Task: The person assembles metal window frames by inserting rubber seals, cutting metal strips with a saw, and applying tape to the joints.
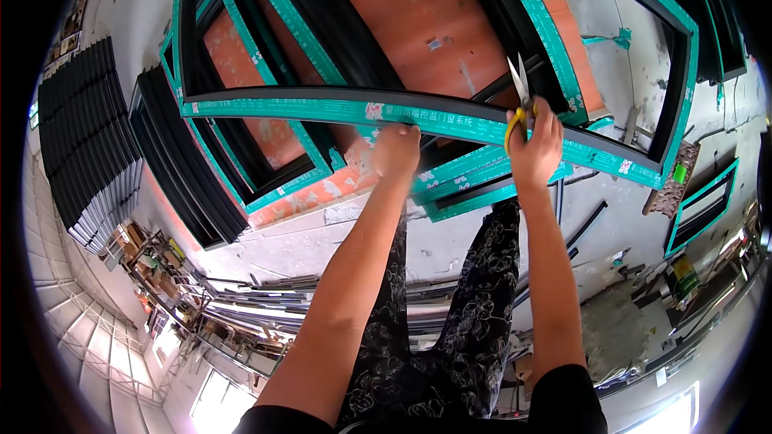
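Note:
A large dark window frame point(450, 122), its outer faces covered in green printed protective film, spans the view in front of me. My left hand point(396, 151) is closed on its near bar, left of the bar's middle, with the fingertips curled at the upper edge. My right hand point(537, 145) grips scissors point(521, 108) with yellow handles, held against the same bar further right. Their metal blades point up and away from me, slightly apart. Part of the handles is hidden by my fingers.
Beneath lie more green-filmed frames point(281, 185) on an orange-red surface point(410, 12). Stacks of black profiles point(84, 128) stand at the left. A small green-edged frame point(704, 205) rests at the right. Long bars point(273, 305) and shelving lie behind my legs.

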A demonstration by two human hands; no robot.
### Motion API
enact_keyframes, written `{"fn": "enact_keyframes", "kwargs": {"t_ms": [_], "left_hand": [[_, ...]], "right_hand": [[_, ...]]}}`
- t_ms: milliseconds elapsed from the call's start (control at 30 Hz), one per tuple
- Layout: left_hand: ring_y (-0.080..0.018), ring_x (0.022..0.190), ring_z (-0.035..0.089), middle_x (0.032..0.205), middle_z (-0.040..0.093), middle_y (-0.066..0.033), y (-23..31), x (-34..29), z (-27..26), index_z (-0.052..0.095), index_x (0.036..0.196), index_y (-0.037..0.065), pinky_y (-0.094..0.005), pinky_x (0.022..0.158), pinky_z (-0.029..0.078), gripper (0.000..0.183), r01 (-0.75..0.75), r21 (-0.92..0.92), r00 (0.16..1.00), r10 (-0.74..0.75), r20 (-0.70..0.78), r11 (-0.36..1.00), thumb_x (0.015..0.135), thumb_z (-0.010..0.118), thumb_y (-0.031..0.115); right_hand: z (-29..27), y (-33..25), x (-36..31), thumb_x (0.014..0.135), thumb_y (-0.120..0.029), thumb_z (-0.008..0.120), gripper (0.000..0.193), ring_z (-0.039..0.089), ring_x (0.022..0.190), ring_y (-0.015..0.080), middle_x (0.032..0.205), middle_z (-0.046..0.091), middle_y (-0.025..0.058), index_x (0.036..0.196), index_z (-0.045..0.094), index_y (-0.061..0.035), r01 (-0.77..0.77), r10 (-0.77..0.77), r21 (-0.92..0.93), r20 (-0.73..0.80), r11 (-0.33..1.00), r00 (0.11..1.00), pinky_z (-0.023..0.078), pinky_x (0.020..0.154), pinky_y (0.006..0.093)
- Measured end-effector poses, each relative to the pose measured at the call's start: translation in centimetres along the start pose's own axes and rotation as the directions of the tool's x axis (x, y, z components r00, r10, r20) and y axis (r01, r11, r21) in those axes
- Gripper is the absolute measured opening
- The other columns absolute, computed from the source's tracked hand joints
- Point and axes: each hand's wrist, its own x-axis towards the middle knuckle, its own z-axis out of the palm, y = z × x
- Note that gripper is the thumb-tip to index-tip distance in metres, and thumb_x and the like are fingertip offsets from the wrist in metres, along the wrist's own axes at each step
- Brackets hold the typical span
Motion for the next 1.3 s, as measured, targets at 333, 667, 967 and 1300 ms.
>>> {"fn": "enact_keyframes", "kwargs": {"t_ms": [333, 667, 967, 1300], "left_hand": [[-0.0137, 0.060, 0.048, 0.064, 0.048, -0.0012, 11.7, -2.7, -4.1, 0.052, 0.070, 0.008, -0.0282, 0.063, 0.039, 0.017, 0.330, -0.794, 0.868, 0.167, 0.468, 0.510, 0.084, 0.061, 0.015], [-0.0156, 0.063, 0.063, 0.076, 0.063, -0.0056, 4.9, -1.8, -3.2, 0.062, 0.083, 0.002, -0.0306, 0.057, 0.053, 0.041, 0.331, -0.135, 0.903, -0.271, 0.334, 0.934, 0.089, 0.069, 0.042], [-0.0142, 0.056, 0.057, 0.068, 0.060, -0.0039, 5.5, -1.4, -1.3, 0.062, 0.075, 0.005, -0.0271, 0.053, 0.052, 0.020, 0.480, -0.310, 0.862, -0.376, 0.339, 0.821, 0.088, 0.068, 0.018], [-0.0115, 0.050, 0.046, 0.058, 0.048, -0.0002, 4.7, -2.0, -0.8, 0.053, 0.065, 0.009, -0.0250, 0.044, 0.035, 0.019, 0.498, -0.553, 0.866, -0.362, 0.344, 0.668, 0.080, 0.065, 0.014]], "right_hand": [[4.4, 4.7, 1.0, 0.072, -0.021, 0.070, 0.052, 0.061, 0.090, 0.0303, 0.096, 0.063, 0.0087, 0.121, 0.058, -0.0084, 0.106, -0.109, -0.073, -0.040, 0.992, 0.993, 0.051, 0.079, 0.0416], [4.4, 4.9, 1.0, 0.073, -0.022, 0.069, 0.054, 0.061, 0.094, 0.0303, 0.101, 0.064, 0.0084, 0.125, 0.056, -0.0110, 0.057, -0.057, -0.077, 0.007, 0.995, 0.998, 0.050, 0.083, 0.0416], [4.4, 5.0, 1.2, 0.075, -0.022, 0.068, 0.049, 0.060, 0.089, 0.0305, 0.095, 0.063, 0.0098, 0.121, 0.058, -0.0090, 0.067, -0.067, -0.070, 0.003, 0.995, 0.998, 0.051, 0.081, 0.0423], [4.1, 4.6, 1.0, 0.073, -0.021, 0.068, 0.053, 0.060, 0.093, 0.0299, 0.099, 0.062, 0.0081, 0.124, 0.056, -0.0112, 0.022, -0.018, -0.075, 0.058, 0.997, 0.998, 0.050, 0.083, 0.0415]]}}
